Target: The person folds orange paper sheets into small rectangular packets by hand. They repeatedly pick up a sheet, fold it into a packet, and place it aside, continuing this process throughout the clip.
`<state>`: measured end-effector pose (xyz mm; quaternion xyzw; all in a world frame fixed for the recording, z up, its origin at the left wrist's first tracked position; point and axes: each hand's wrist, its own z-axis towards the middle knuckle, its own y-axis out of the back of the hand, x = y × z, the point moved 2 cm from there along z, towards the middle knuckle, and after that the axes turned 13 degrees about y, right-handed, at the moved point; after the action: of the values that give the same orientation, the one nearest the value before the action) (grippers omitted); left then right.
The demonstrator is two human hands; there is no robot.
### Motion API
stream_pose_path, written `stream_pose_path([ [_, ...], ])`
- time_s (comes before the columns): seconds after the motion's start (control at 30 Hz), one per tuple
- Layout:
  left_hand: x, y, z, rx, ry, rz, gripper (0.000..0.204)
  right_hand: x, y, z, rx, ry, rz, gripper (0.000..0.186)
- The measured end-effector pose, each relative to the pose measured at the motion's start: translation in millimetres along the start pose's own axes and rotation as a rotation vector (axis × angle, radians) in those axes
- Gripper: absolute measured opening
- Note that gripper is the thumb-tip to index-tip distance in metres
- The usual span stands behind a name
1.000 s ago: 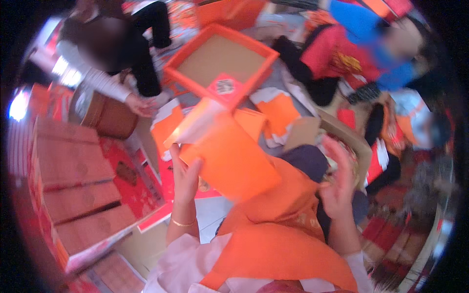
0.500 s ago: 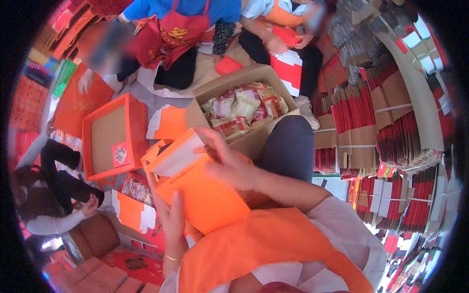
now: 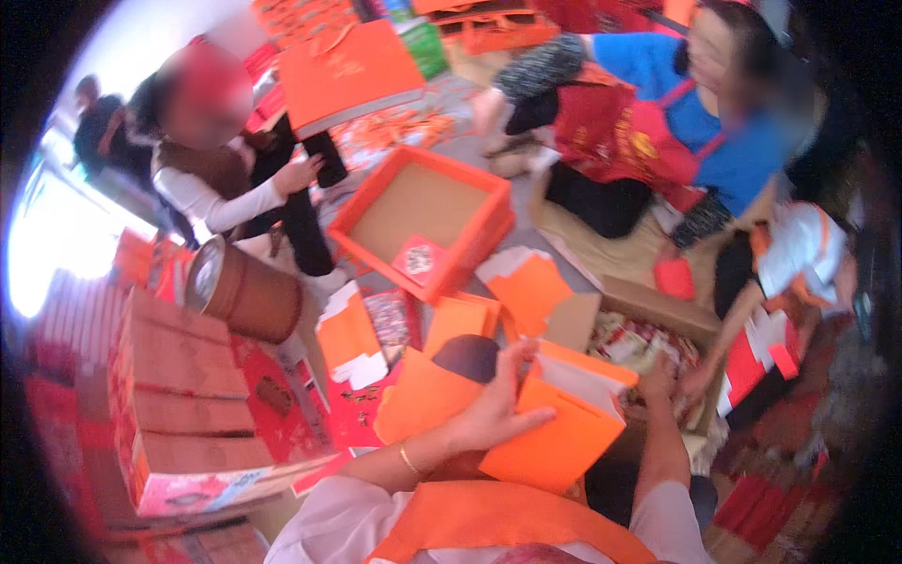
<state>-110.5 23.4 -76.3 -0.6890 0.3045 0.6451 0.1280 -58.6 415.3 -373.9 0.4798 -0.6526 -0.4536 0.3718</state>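
Your left hand [image 3: 493, 414] is lying spread, fingers flat, on the orange bag [image 3: 554, 423] at your lap. Your right hand [image 3: 658, 381] is reaching into the cardboard box [image 3: 658, 315] of packets; its grip cannot be told. Beyond, an orange tray [image 3: 423, 221] is sitting on the floor.

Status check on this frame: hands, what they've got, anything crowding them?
Left hand flat on orange folded box, fingers spread. Right hand down in cardboard carton of packets; grip not visible. Another person's hand reaching into same carton.
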Motion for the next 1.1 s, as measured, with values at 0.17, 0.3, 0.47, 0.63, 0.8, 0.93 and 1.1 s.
stream_pose_path([
  [0.17,-0.8,-6.3,2.5,-0.042,0.031,-0.064,0.087,12.5,44.0,14.5,0.013,-0.212,0.267,0.076],
  [0.3,7.3,-12.0,2.0,-0.112,0.031,-0.146,0.076,8.5,38.2,12.8,0.083,-0.305,0.405,0.092],
  [0.47,-20.4,6.1,5.8,0.077,0.008,-0.137,0.077,-51.9,7.9,-6.7,0.210,-0.111,0.313,0.098],
  [0.63,-34.1,4.4,-12.2,-0.004,-0.094,-0.093,0.083,-31.3,33.7,-61.7,0.201,-0.040,0.183,0.083],
  [0.8,-47.0,18.4,-35.0,-0.096,-0.113,0.010,0.089,42.6,151.4,-46.1,0.013,-0.037,0.114,0.070],
  [0.93,-55.1,3.9,-49.5,-0.037,-0.067,-0.163,0.088,51.3,288.3,-82.7,-0.803,0.244,0.711,0.053],
  [1.1,-54.1,-9.4,-55.6,0.032,-0.089,-0.124,0.089,144.1,413.1,-236.1,-0.948,0.757,0.962,0.071],
])
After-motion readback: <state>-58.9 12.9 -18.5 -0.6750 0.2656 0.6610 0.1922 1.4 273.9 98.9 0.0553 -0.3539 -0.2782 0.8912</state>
